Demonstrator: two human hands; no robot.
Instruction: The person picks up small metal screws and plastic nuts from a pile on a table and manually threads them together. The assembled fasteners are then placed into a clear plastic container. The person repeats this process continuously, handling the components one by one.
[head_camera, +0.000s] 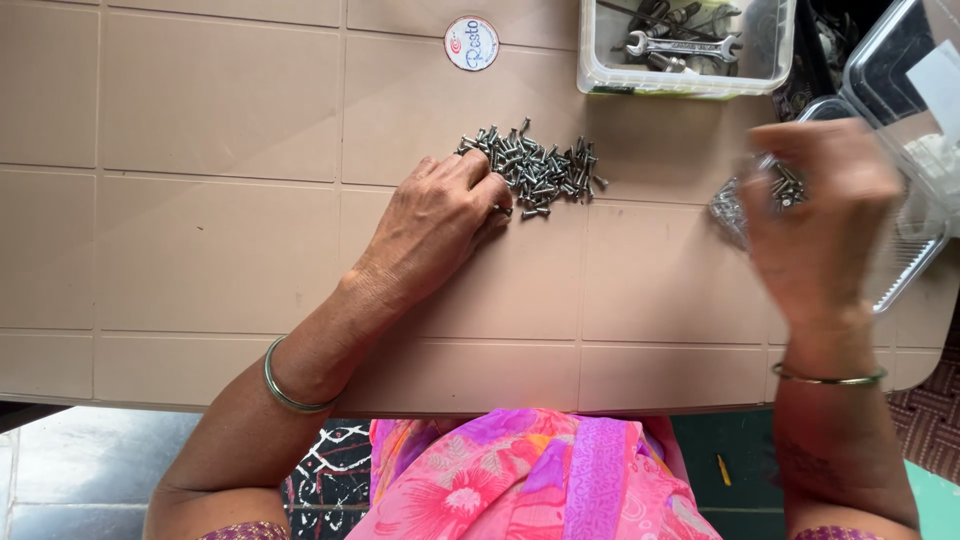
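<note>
Many small screws (535, 168) are gathered under the curled left hand (440, 222) on the worktop (220, 240). A few screws are pinched in the blurred right hand (820, 215) beside a clear container (915, 150); careful release seems needed next.

**Silver on Beige, Pink Below**

A heap of shiny silver-grey screws (535, 168) lies at the fingertips of the left hand (440, 225) on a beige table (220, 230) ruled with a moulded grid. The right hand (825, 225) carries more silver screws. Beyond the pinch, a clear tub (686, 45) with a lime-green base edge shows a grey spanner (683, 44). A round white sticker (471, 43) bears red and blue marks. Both wrists wear bangles, one silver (285, 385), one gold-green (828, 377). The garment (540, 480) is pink and purple floral.
</note>
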